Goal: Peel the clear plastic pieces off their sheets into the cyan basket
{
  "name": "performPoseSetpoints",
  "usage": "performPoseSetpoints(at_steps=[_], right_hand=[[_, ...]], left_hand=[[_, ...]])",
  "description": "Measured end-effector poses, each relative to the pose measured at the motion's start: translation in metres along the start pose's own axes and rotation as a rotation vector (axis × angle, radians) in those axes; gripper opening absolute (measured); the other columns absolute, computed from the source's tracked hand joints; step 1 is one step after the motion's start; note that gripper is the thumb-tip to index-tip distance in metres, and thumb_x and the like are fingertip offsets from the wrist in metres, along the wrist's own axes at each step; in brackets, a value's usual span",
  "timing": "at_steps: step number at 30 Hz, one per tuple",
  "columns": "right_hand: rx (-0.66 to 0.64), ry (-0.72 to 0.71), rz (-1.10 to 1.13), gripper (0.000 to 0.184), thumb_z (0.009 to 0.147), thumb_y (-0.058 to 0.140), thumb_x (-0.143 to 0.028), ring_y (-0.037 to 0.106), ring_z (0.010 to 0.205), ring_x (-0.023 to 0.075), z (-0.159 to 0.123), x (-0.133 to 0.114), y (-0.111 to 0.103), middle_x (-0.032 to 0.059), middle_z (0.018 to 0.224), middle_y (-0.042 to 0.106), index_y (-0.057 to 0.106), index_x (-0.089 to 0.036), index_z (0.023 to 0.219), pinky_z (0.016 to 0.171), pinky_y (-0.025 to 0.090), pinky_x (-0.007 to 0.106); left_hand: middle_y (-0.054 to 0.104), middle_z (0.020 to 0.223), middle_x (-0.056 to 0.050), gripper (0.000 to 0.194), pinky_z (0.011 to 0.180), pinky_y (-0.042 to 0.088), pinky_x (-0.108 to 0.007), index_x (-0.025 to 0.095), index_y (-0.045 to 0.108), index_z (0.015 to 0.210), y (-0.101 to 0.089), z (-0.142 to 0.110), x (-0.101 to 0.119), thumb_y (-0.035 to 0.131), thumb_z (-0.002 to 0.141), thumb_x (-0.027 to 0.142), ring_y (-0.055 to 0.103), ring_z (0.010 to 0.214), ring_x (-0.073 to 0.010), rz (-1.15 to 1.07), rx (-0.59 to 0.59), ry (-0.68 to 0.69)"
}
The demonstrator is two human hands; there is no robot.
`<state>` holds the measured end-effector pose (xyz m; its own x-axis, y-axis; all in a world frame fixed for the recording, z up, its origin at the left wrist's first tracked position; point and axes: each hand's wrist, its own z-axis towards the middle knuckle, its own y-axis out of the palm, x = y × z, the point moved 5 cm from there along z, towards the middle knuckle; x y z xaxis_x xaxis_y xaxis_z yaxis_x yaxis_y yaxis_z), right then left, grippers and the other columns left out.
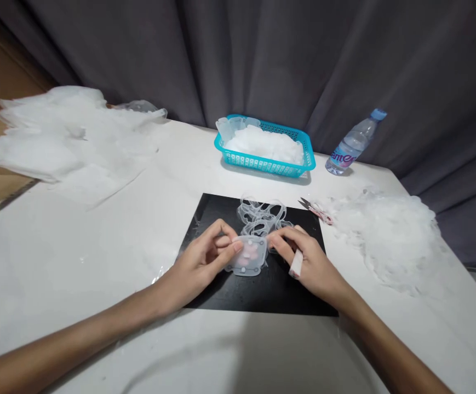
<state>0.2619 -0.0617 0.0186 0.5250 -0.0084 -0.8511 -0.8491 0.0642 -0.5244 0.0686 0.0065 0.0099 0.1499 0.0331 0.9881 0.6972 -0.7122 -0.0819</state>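
Both of my hands hold a small translucent silicone piece [249, 256] over a black mat [262, 290]. My left hand [202, 262] pinches its left edge with fingers and thumb. My right hand [307, 260] grips its right edge; one finger of that hand wears a white tape wrap. Just behind the piece lies a loose tangle of clear trimmed strips [262, 212] on the mat.
A teal basket [262, 161] of white pieces stands behind the mat. A water bottle [353, 143] stands to its right. Small pink snips [317, 209] lie at the mat's right corner. White scrap heaps lie at right [389, 235] and far left [57, 137].
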Motion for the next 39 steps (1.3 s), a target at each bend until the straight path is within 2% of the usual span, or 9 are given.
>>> performPoseSetpoints(at_steps=[4, 8, 11, 15, 20, 22, 31, 34, 39], right_hand=[[-0.019, -0.049, -0.003, 0.013, 0.100, 0.065, -0.033, 0.056, 0.091, 0.0217, 0.002, -0.001, 0.003, 0.0009, 0.089, 0.071, 0.072, -0.025, 0.092, 0.088, 0.043, 0.036], [-0.001, -0.055, 0.024, 0.014, 0.101, 0.063, -0.032, 0.054, 0.085, 0.0199, -0.001, -0.001, 0.006, 0.0011, 0.087, 0.065, 0.070, -0.024, 0.092, 0.084, 0.044, 0.034], [-0.040, -0.050, 0.050, 0.013, 0.101, 0.062, -0.033, 0.053, 0.082, 0.0181, -0.005, -0.004, 0.007, 0.0010, 0.089, 0.061, 0.070, -0.024, 0.097, 0.080, 0.045, 0.032], [-0.099, -0.090, 0.077, 0.009, 0.099, 0.067, -0.031, 0.056, 0.084, 0.0185, -0.006, -0.007, 0.009, 0.0007, 0.092, 0.067, 0.073, -0.025, 0.104, 0.079, 0.045, 0.031], [0.144, -0.163, -0.114, 0.011, 0.099, 0.064, -0.022, 0.057, 0.087, 0.0224, -0.003, -0.003, 0.007, 0.0031, 0.087, 0.073, 0.075, -0.023, 0.096, 0.080, 0.045, 0.036], [0.182, -0.185, -0.173, 0.011, 0.098, 0.064, -0.019, 0.057, 0.087, 0.0228, -0.004, -0.003, 0.009, 0.0037, 0.089, 0.075, 0.074, -0.022, 0.095, 0.081, 0.045, 0.037], [-0.084, -0.093, 0.043, 0.020, 0.103, 0.058, -0.031, 0.059, 0.087, 0.0214, -0.004, -0.010, 0.002, 0.0019, 0.084, 0.074, 0.077, -0.026, 0.105, 0.079, 0.045, 0.035], [-0.115, -0.089, 0.036, 0.021, 0.101, 0.062, -0.038, 0.057, 0.083, 0.0204, -0.004, -0.012, 0.005, 0.0017, 0.082, 0.070, 0.079, -0.025, 0.099, 0.078, 0.045, 0.034], [-0.109, -0.041, 0.075, 0.016, 0.097, 0.068, -0.035, 0.055, 0.081, 0.0191, -0.005, -0.009, 0.011, 0.0008, 0.081, 0.070, 0.078, -0.023, 0.091, 0.075, 0.043, 0.032]], left_hand=[[0.075, 0.084, 0.001, 0.028, 0.072, 0.049, -0.024, 0.022, 0.047, 0.093, 0.001, 0.001, -0.001, 0.062, 0.101, 0.044, 0.070, 0.080, -0.0141, -0.150, -0.011, -0.043], [0.076, 0.087, 0.001, 0.035, 0.069, 0.051, -0.022, 0.023, 0.046, 0.099, 0.004, 0.002, -0.010, 0.075, 0.093, 0.042, 0.073, 0.079, -0.0143, -0.266, -0.036, -0.147], [0.073, 0.080, 0.004, 0.043, 0.061, 0.049, -0.019, 0.023, 0.048, 0.100, 0.007, 0.003, -0.018, 0.086, 0.084, 0.037, 0.069, 0.067, -0.0114, -0.319, -0.056, -0.193], [0.072, 0.079, 0.003, 0.042, 0.062, 0.050, -0.019, 0.020, 0.051, 0.097, 0.006, 0.003, -0.019, 0.087, 0.082, 0.036, 0.067, 0.066, -0.0099, -0.373, -0.036, -0.216], [0.075, 0.082, -0.001, 0.040, 0.064, 0.052, -0.021, 0.019, 0.057, 0.101, 0.019, -0.005, -0.012, 0.087, 0.082, 0.037, 0.071, 0.069, -0.0129, -0.417, -0.125, -0.304], [0.077, 0.087, -0.004, 0.038, 0.070, 0.055, -0.025, 0.018, 0.059, 0.103, 0.025, -0.008, -0.011, 0.085, 0.084, 0.039, 0.073, 0.075, -0.0162, -0.437, -0.182, -0.331], [0.063, 0.088, 0.001, 0.030, 0.072, 0.045, -0.024, 0.019, 0.068, 0.108, 0.013, -0.006, -0.008, 0.076, 0.091, 0.043, 0.058, 0.081, -0.0145, -0.109, -0.149, -0.175], [0.061, 0.087, 0.001, 0.031, 0.070, 0.042, -0.024, 0.019, 0.068, 0.107, 0.013, -0.007, -0.007, 0.071, 0.094, 0.047, 0.056, 0.080, -0.0146, -0.028, -0.148, -0.152], [0.067, 0.087, -0.001, 0.035, 0.070, 0.044, -0.025, 0.018, 0.067, 0.101, 0.015, -0.009, -0.005, 0.066, 0.096, 0.053, 0.061, 0.081, -0.0170, 0.068, -0.121, -0.144]])
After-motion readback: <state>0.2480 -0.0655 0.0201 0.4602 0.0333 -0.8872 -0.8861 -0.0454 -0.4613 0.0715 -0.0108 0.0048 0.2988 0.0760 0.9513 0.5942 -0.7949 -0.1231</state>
